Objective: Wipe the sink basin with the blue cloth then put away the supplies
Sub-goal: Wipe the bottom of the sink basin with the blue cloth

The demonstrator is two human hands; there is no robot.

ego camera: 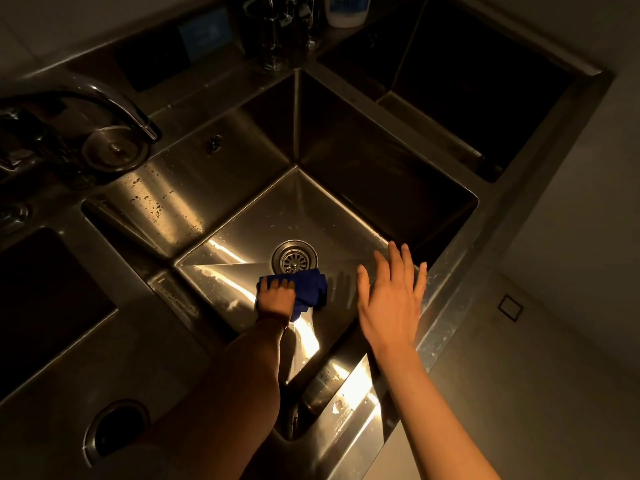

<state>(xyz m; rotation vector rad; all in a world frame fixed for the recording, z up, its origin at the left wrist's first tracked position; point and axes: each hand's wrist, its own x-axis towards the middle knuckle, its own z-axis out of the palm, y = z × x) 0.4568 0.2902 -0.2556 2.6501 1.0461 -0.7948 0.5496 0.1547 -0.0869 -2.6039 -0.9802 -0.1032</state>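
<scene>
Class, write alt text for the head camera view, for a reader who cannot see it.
A person's left hand presses a crumpled dark blue cloth onto the floor of a square stainless steel sink basin, beside the round metal drain strainer. The right hand hovers open, fingers spread, over the basin's near right rim. A curved chrome tap stands at the left.

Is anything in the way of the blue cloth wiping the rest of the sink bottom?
Nothing visible blocks it. The left hand presses the blue cloth on the basin floor, just in front of the drain. The floor holds only water drops. The right hand is spread open above the sink's right edge, beside the cloth's path.
</scene>
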